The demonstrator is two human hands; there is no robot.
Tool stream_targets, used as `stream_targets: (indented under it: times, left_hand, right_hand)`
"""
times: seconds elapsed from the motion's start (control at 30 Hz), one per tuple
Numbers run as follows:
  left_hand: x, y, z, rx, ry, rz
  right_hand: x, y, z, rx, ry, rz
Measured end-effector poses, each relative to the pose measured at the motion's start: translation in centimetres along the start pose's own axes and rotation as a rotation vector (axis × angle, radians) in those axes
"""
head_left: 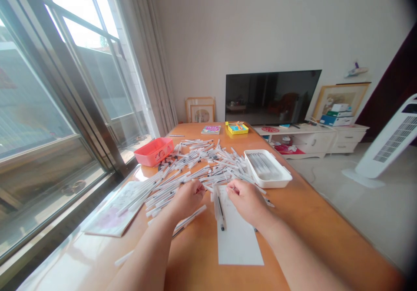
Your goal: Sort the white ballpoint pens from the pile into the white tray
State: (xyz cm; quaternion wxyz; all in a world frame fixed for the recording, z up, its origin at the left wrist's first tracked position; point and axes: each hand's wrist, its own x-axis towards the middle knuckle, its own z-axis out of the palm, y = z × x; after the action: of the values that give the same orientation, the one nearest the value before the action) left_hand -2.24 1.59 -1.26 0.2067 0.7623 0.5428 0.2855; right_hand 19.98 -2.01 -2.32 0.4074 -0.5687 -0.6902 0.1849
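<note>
My left hand [190, 195] is closed in a pinch above the near edge of a large spread of white pens [182, 176]. A whitish pen barrel [209, 188] sticks out from its fingertips toward the right. Opposite it, my right hand [246, 197] pinches too, over a white paper sheet [239, 245]; a thin piece seems to show at its fingertips, too fine to name. Between the hands, a pen with a black end [221, 215] lies on the paper, beside a clear one. The two hands are apart.
A white tray [285, 179] of pens or refills stands at the right, a red basket [143, 157] at the left. Pens overlap a booklet [107, 221] near the window. Farther back are a small yellow box [239, 130] and a colourful booklet [210, 130] on the wooden table [195, 260].
</note>
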Motion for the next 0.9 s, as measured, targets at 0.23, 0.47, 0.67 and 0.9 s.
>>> stream_targets:
  times: [0.23, 0.47, 0.67, 0.9]
  left_hand:
    - [-0.1, 0.0, 0.3, -0.017, -0.159, 0.053]
    - [-0.4, 0.6, 0.5, -0.035, -0.164, 0.117]
    - [0.1, 0.3, -0.1, -0.042, -0.004, 0.084]
    - [-0.3, 1.1, 0.8, 0.161, 0.061, 0.123]
  right_hand:
    - [0.1, 0.8, 0.7, 0.140, -0.010, 0.050]
    - [0.2, 0.2, 0.9, 0.374, -0.113, 0.159]
    - [0.6, -0.3, -0.5, 0.488, 0.046, 0.319]
    - [1.2, 0.3, -2.1, 0.524, 0.318, 0.346]
